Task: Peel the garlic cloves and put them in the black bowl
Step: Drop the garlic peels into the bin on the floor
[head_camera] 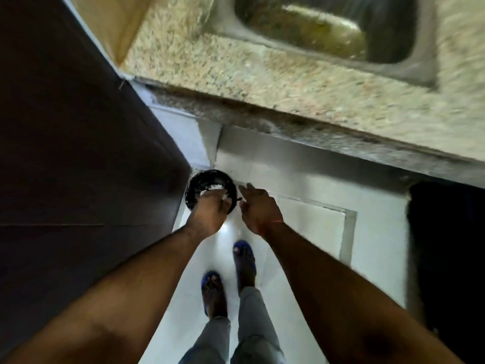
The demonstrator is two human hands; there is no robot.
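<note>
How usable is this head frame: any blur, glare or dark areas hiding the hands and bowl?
Head view: motion blur smears the countertop and sink; glare on the floor between the wrists; left hand on the black bowl and right hand soft but readable; dark at the right edge.

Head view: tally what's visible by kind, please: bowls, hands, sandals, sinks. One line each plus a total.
Black bowl: 1, held by the left hand, white bits inside
Hands: 2, the left hand and the right hand, which is open beside the bowl
Blue sandals: 2, and
Steel sink: 1, set in the countertop
Total: 6
</note>
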